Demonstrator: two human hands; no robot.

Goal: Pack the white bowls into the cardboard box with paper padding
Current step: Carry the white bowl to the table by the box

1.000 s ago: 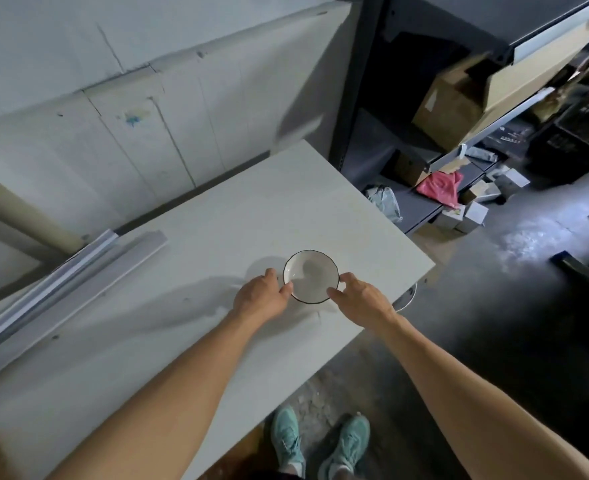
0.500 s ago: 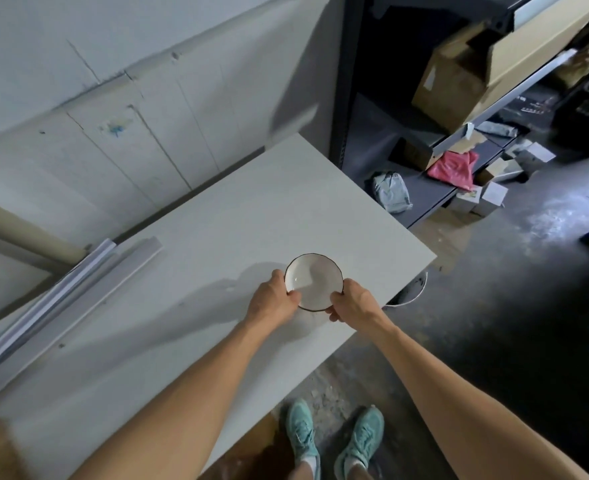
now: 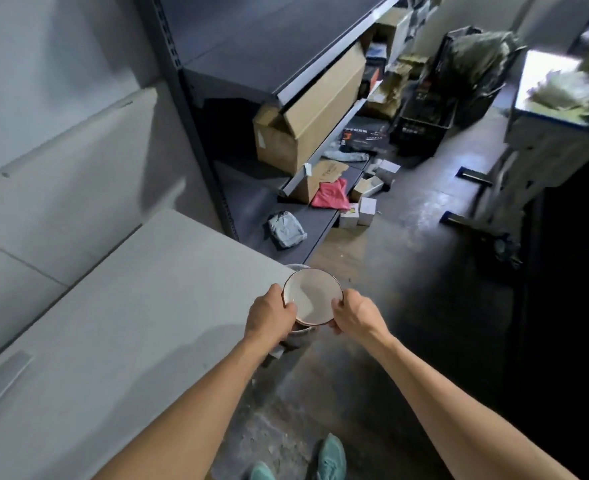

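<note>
Just by the table (image 3: 113, 323), left grip (image 3: 269, 318) and right grip (image 3: 357, 315) clasp the white bowl (image 3: 312, 296), shelving (image 3: 286, 233) ahead.

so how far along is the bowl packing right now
Nothing looks packed yet: no bowl sits in a box. In hand: the left hand and right hand grip one white bowl by its rim at the corner of the table. Left: bedding it in paper in the box; no paper shows, and the cardboard boxes in view sit on the shelves.
</note>
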